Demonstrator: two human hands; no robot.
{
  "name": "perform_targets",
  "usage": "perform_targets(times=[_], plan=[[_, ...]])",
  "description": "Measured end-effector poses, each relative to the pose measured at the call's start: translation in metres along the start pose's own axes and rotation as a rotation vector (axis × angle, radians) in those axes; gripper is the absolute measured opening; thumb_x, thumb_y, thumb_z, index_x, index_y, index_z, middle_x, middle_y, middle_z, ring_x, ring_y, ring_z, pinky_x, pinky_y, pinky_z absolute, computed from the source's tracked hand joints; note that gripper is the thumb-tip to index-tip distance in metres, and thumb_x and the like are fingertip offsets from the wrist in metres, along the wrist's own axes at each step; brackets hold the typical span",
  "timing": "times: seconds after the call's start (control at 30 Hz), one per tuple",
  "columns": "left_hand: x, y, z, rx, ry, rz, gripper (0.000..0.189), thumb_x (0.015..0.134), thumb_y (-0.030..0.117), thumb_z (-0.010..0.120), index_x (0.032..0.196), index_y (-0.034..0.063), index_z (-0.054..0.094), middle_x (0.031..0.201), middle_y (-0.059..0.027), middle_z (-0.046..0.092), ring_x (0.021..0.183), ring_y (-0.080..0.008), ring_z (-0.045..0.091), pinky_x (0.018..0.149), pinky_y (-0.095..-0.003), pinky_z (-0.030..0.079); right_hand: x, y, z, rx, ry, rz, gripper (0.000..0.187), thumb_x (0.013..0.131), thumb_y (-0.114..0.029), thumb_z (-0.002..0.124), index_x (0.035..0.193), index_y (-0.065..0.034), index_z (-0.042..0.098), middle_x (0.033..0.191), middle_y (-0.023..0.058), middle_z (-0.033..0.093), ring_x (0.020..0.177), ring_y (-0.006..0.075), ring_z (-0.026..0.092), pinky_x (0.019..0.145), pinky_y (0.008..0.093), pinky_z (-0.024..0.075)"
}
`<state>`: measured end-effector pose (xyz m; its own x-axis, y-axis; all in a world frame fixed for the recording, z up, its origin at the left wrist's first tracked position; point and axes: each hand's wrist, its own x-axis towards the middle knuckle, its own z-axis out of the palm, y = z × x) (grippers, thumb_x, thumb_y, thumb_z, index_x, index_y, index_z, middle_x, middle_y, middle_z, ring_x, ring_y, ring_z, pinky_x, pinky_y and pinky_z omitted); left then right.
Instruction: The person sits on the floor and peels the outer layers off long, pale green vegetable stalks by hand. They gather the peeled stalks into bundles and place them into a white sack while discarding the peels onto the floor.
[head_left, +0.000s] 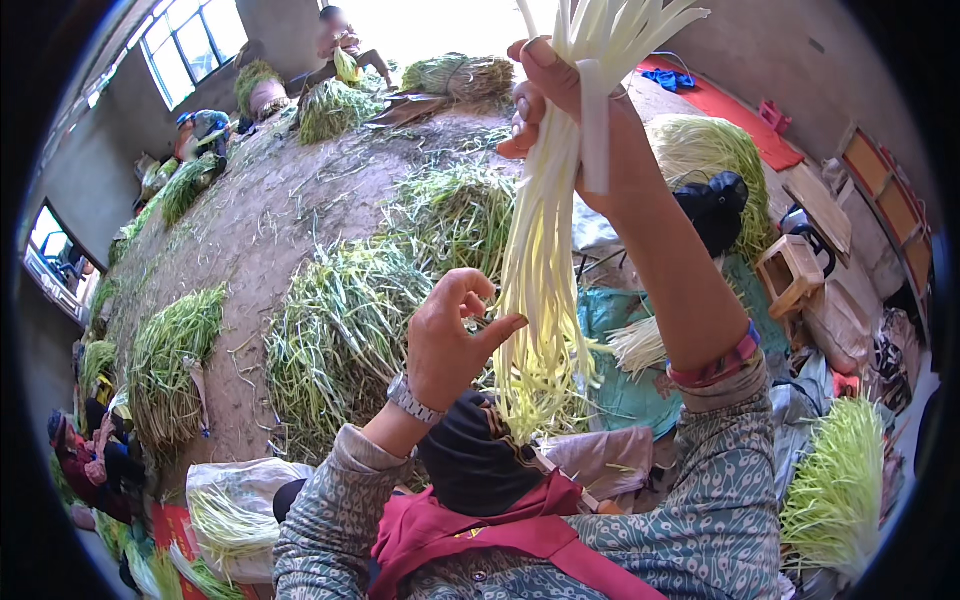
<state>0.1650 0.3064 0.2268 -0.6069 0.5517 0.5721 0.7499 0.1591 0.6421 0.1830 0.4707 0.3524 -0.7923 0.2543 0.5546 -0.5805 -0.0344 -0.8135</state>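
My right hand (559, 105) is raised at the top centre, its fingers wrapped around a bunch of blanched leafy shoots (541, 225). Their white stem ends fan out above the fist, and the thin yellow leaves hang down. A flat white strip (596, 127) dangles along the right wrist. Beside the lower half of the bunch is my left hand (457, 330), wearing a metal wristwatch (414, 397). Its thumb and forefinger are apart, with the thumb tip overlapping the leaves; whether it touches them I cannot tell. Dark cloth (476, 457) covers my lap below the bunch.
Heaps of green shoots (345, 330) lie ahead on the dirt floor. Pale trimmed shoots lie on a white sack (247, 469) at left and in a pile (836, 480) at right. A wooden stool (787, 274) stands right. Other people (349, 49) sit farther off.
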Motion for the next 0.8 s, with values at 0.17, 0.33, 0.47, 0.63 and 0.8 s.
perform_targets(times=[0.17,0.33,0.47,0.63,0.8], plan=[[0.003,-0.007,0.004,-0.108,0.060,-0.016,0.021,0.067,0.011,0.064,0.085,0.0050,0.053,0.073,-0.0058,0.059,0.062,-0.0146,0.059,0.057,-0.0255,0.048,-0.004,-0.002,0.011,-0.049,-0.043,-0.054,0.022,0.078,-0.028,0.059,0.086,-0.0067,0.058,0.056,-0.0013,0.047,0.049,0.0066,0.051,0.046,0.0220,0.0494],[-0.001,-0.009,-0.007,-0.064,0.082,-0.075,0.011,0.068,0.005,0.058,0.079,0.0050,0.057,0.071,-0.0064,0.060,0.063,-0.0124,0.060,0.058,-0.0239,0.048,-0.004,0.002,0.013,-0.117,-0.052,-0.025,0.023,0.078,-0.029,0.059,0.084,-0.0064,0.058,0.057,-0.0016,0.047,0.048,0.0061,0.051,0.046,0.0222,0.0493],[-0.003,-0.008,-0.008,-0.048,0.077,-0.055,0.011,0.068,0.006,0.058,0.078,0.0045,0.056,0.069,-0.0058,0.058,0.061,-0.0125,0.057,0.056,-0.0240,0.047,-0.003,0.005,0.015,-0.210,-0.027,-0.080,0.021,0.078,-0.024,0.056,0.075,-0.0031,0.056,0.057,-0.0003,0.050,0.048,0.0068,0.051,0.043,0.0208,0.0418],[-0.009,-0.005,-0.004,-0.153,0.025,-0.076,0.009,0.068,0.007,0.058,0.074,0.0025,0.053,0.065,-0.0054,0.054,0.055,-0.0133,0.053,0.055,-0.0241,0.046,-0.003,0.007,0.019,-0.227,-0.032,-0.152,0.031,0.076,-0.034,0.061,0.083,-0.0043,0.056,0.061,-0.0015,0.051,0.049,0.0058,0.052,0.045,0.0196,0.0451],[-0.013,-0.007,-0.001,-0.132,0.056,-0.135,0.013,0.072,0.008,0.058,0.081,0.0027,0.050,0.063,-0.0015,0.052,0.054,-0.0074,0.049,0.051,-0.0216,0.042,-0.005,0.004,0.029,-0.180,-0.013,-0.138,0.013,0.078,-0.013,0.054,0.083,-0.0012,0.056,0.064,0.0016,0.055,0.049,0.0061,0.050,0.044,0.0201,0.0407]])
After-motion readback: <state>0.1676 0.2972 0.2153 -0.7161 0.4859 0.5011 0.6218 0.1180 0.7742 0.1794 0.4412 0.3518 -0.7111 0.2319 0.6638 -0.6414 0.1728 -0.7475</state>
